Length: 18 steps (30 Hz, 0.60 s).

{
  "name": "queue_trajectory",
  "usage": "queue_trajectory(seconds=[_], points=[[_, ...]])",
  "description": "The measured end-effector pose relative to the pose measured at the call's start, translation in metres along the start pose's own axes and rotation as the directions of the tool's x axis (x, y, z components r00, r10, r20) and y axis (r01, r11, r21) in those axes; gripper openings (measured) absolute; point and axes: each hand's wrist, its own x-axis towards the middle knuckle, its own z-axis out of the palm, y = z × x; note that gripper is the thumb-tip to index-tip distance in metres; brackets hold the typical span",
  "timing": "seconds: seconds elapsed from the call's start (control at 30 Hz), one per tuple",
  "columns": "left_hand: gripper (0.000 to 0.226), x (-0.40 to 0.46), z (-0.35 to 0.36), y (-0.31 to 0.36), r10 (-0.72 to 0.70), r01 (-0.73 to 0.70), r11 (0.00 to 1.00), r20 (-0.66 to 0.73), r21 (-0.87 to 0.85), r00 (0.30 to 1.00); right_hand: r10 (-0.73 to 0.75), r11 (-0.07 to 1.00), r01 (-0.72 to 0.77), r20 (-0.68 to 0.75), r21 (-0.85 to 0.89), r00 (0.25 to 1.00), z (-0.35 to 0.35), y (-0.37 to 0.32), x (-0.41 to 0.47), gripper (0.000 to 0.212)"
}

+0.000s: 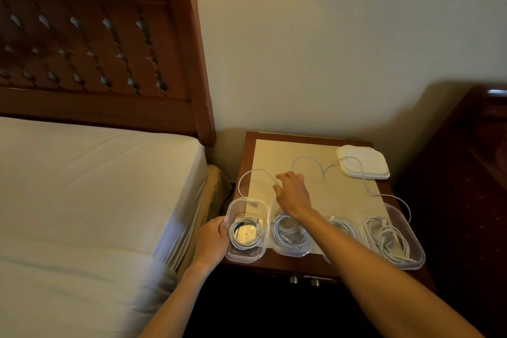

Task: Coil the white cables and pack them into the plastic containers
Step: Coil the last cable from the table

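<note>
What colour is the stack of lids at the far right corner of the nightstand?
White. The stack of lids shows best, and only, in the head view.

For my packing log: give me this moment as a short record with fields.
surface: wooden bedside table with beige paper mat
containers: four clear plastic tubs along the front edge, each holding coiled white cable; leftmost
loose item: long white cable uncoiled across the mat
lids: white stack, back right
left hand: grips leftmost tub
right hand: fingers on loose cable
</note>
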Motion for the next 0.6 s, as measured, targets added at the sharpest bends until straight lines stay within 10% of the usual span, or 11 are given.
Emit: queue_trajectory(seconds=[0.37,0.6], points=[[0.032,0.009,-0.004,0.002,-0.102,0.111,0.989,-0.1,0.096,0.99,0.107,0.986,-0.102,-0.038,0.13,0.993,-0.013,-0.01,0.035,0.023],[0.02,0.028,-0.036,0.101,0.266,-0.289,0.956,-0.256,-0.054,0.929,0.068,0.882,0.033,-0.197,0.47,0.978,-0.109,-0.029,0.055,0.035]])
